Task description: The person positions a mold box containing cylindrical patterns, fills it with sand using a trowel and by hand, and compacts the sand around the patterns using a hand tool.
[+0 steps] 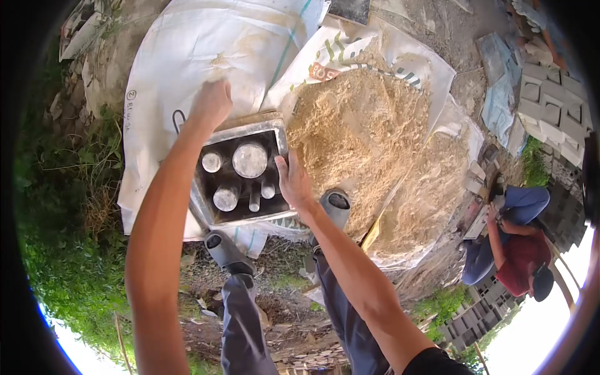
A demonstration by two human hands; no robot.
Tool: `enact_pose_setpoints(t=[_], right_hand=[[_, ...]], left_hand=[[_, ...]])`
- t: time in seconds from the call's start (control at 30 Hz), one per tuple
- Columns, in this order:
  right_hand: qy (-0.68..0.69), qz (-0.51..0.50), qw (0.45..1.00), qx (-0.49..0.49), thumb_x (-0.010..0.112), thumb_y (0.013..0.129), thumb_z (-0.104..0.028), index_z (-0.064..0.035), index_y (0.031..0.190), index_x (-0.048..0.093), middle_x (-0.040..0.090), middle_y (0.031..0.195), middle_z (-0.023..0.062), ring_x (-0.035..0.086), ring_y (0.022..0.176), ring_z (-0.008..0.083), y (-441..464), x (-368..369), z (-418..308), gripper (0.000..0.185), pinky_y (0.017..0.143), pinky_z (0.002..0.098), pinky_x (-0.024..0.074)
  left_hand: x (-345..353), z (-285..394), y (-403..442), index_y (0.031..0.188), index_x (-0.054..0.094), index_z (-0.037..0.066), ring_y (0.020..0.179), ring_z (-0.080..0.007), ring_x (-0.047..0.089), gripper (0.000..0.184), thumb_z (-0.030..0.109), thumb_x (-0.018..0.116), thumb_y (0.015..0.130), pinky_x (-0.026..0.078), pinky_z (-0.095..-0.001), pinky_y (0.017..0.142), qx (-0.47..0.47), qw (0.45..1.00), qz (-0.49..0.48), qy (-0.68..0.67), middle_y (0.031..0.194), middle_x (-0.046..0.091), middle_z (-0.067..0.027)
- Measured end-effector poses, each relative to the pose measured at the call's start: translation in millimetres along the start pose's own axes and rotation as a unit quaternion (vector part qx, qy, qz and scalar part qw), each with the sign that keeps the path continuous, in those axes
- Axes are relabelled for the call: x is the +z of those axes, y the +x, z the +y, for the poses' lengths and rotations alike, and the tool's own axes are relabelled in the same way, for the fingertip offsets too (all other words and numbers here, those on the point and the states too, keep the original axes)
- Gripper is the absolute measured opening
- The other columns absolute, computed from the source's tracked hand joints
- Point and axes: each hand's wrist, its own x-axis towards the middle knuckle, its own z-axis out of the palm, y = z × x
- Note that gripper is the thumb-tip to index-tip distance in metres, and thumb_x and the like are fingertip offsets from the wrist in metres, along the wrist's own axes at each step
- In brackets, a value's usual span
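Note:
A rectangular mould box (240,172) with a dark inside and round, pale-topped posts of different sizes lies between my arms, on white sacking. My left hand (214,104) is closed just above the box's upper left corner, over the sheet; what it holds, if anything, is too small to name. Against the right wall of the box rests my right hand (295,181), its fingers apart and nothing in its grasp. A large heap of tan sandy material (356,125) spreads to the right of the box.
White sacking (181,56) lies under the box and beyond it. My boots stand below the box. A co-worker (519,250) crouches at the right, near stacked grey blocks (553,112). Green plants (75,269) grow at the left.

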Motion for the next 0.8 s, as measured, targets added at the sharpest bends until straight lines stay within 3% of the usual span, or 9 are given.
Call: enact_pose_setpoints(t=[0.07,0.13,0.27,0.37,0.43,0.53,0.6,0.67,0.8], right_hand=[[0.021,0.033,0.999,-0.038,0.044,0.097,-0.031,0.0012,0.128,0.037,0.054,0.113,0.0309,0.053,0.104,0.0457,-1.7,-4.9,-6.4,0.046,0.087,0.0490,0.0425],[0.022,0.032,0.999,-0.012,0.048,0.095,-0.027,0.0013,0.131,0.034,0.053,0.117,0.0295,0.052,0.107,0.0441,-23.7,1.7,16.9,0.047,0.091,0.0478,0.0412],[-0.041,0.022,0.998,0.041,0.052,0.092,-0.022,0.0028,0.134,0.029,0.051,0.121,0.0278,0.051,0.110,0.0427,-69.2,8.4,31.6,0.054,0.093,0.0467,0.0401],[-0.088,0.061,0.994,-0.005,0.053,0.091,-0.020,0.0026,0.135,0.028,0.050,0.124,0.0266,0.049,0.112,0.0419,-70.9,6.6,32.1,0.056,0.094,0.0465,0.0398],[-0.114,0.103,0.986,-0.059,0.055,0.090,-0.020,0.0014,0.136,0.028,0.048,0.127,0.0249,0.048,0.114,0.0411,-58.2,6.0,28.8,0.057,0.095,0.0458,0.0394],[-0.052,0.119,0.983,-0.127,0.055,0.090,-0.023,0.0013,0.136,0.029,0.047,0.129,0.0247,0.047,0.116,0.0419,-24.3,8.1,19.9,0.059,0.097,0.0451,0.0388],[-0.006,0.109,0.989,-0.103,0.058,0.085,-0.022,-0.0005,0.131,0.041,0.050,0.125,0.0259,0.052,0.110,0.0412,-11.0,6.6,18.3,0.053,0.093,0.0448,0.0426],[-0.053,-0.003,0.996,0.072,0.060,0.079,-0.018,-0.0028,0.121,0.054,0.057,0.114,0.0274,0.059,0.099,0.0409,-0.5,5.2,22.3,0.045,0.087,0.0446,0.0471],[-0.062,0.057,0.995,0.049,0.061,0.078,-0.022,-0.0008,0.101,0.063,0.063,0.089,0.0275,0.061,0.086,0.0426,-7.6,11.9,22.4,0.031,0.075,0.0460,0.0487]], left_hand=[[-33.0,14.4,-16.4,0.099,0.061,-0.001,0.090,-0.0398,0.060,0.025,0.019,0.047,0.092,0.047,-0.0445,0.082,-0.028,0.994,0.066,-0.082,0.094,0.064,-0.0241],[-29.8,1.8,-43.6,0.112,0.055,-0.002,0.102,-0.0364,0.057,0.031,0.022,0.049,0.093,0.043,-0.0424,0.090,0.050,0.959,0.263,-0.096,0.106,0.061,-0.0236],[27.1,-8.7,-146.8,0.126,0.041,-0.005,0.110,-0.0405,0.050,0.044,0.024,0.052,0.093,0.038,-0.0450,0.096,-0.172,0.925,0.321,-0.112,0.118,0.050,-0.0250],[95.1,-24.3,-206.6,0.127,0.039,-0.005,0.110,-0.0409,0.049,0.047,0.028,0.049,0.095,0.038,-0.0450,0.095,-0.247,0.911,0.315,-0.100,0.118,0.051,-0.0249],[125.8,-39.3,-223.4,0.128,0.040,-0.005,0.110,-0.0402,0.050,0.052,0.034,0.049,0.095,0.038,-0.0426,0.095,-0.311,0.884,0.194,-0.290,0.119,0.052,-0.0257],[141.5,-45.1,-212.8,0.126,0.044,-0.006,0.108,-0.0383,0.052,0.055,0.038,0.052,0.094,0.039,-0.0398,0.094,-0.298,0.883,0.210,-0.295,0.119,0.054,-0.0259],[143.4,-51.7,-205.2,0.120,0.053,-0.007,0.105,-0.0307,0.055,0.051,0.033,0.061,0.089,0.040,-0.0363,0.092,-0.257,0.857,0.206,-0.396,0.117,0.058,-0.0202],[151.9,-60.9,-204.5,0.118,0.054,-0.007,0.103,-0.0286,0.056,0.048,0.029,0.064,0.087,0.041,-0.0353,0.092,-0.268,0.822,0.199,-0.461,0.115,0.060,-0.0182],[167.7,-80.7,-213.5,0.112,0.057,-0.007,0.101,-0.0297,0.058,0.042,0.024,0.061,0.084,0.041,-0.0369,0.091,-0.229,0.836,0.141,-0.478,0.107,0.063,-0.0184]])
